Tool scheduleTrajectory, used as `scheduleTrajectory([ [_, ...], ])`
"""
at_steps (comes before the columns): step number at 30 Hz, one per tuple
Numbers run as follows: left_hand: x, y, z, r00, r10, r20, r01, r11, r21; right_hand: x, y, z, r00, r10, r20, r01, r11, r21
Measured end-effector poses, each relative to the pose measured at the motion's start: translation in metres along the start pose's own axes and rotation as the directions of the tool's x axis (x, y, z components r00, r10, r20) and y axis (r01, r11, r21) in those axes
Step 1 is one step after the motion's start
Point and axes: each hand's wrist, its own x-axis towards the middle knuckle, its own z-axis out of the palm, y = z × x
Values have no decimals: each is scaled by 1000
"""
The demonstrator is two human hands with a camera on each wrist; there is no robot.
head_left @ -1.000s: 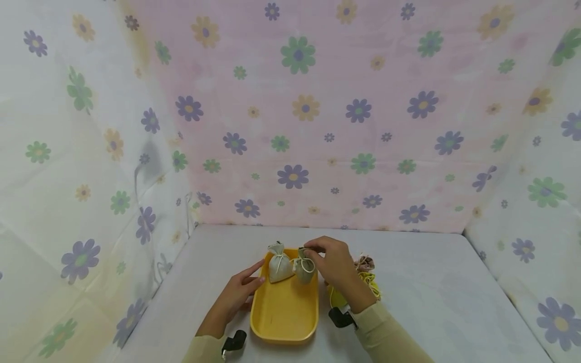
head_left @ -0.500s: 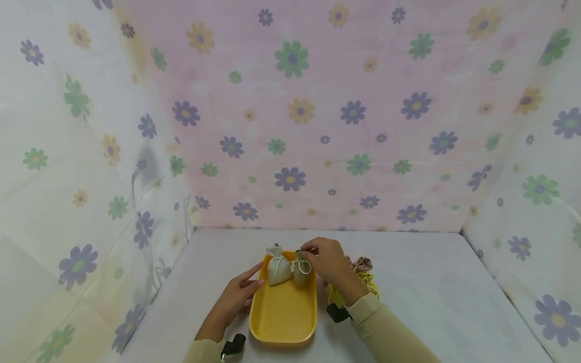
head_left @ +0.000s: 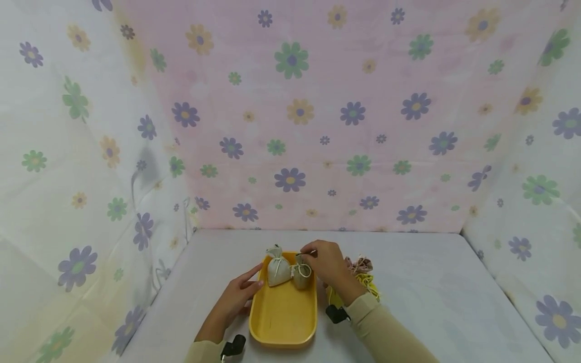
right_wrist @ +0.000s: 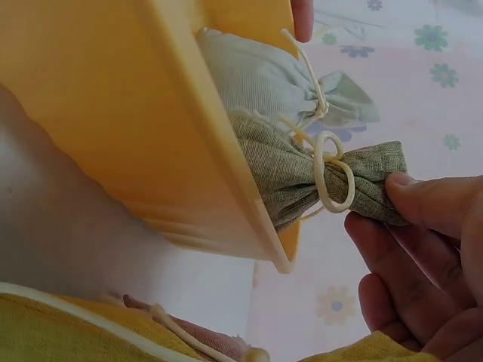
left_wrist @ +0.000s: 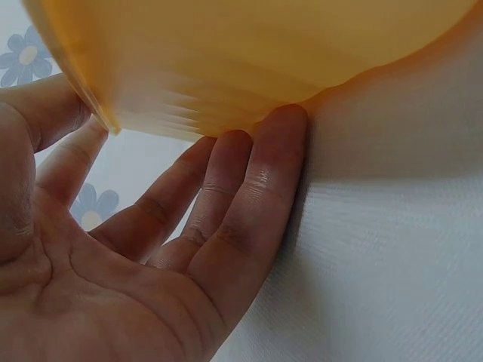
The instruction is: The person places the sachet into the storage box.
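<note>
My right hand (head_left: pixel 328 262) pinches the gathered top of a dark olive-green drawstring pouch (right_wrist: pixel 279 173) between thumb and fingers. This pouch, tied with a cream cord, is upright inside the far right end of a yellow tray (head_left: pixel 283 322). Beside it leans a pale grey-green drawstring pouch (head_left: pixel 279 272), its cord also tied. At the tray's left side, my left hand (head_left: pixel 235 296) holds the edge. Its thumb reaches over the rim, and several fingertips press the outer wall, as the left wrist view shows.
Right of the tray, partly behind my right forearm, lie a yellow pouch (head_left: pixel 335 298) and a brownish-pink pouch (head_left: pixel 363 263) with cords. A white cloth surface (head_left: pixel 422 292) lies beneath everything. Flower-patterned curtains (head_left: pixel 317 151) enclose the back and sides.
The olive-green pouch has come down slightly within the tray, with my right hand still on its top. My left hand keeps its place on the tray. The head view has shifted slightly.
</note>
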Motion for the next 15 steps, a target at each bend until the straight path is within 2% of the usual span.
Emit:
scheduleTrajectory([
  [11, 2, -2, -1, 1000, 3, 2, -3, 1000, -1, -1, 1, 4, 999, 14, 35, -15, 1000, 13],
  [15, 1, -1, -2, 1000, 5, 4, -5, 1000, -6, -3, 0, 4, 999, 20, 35, -19, 1000, -16],
])
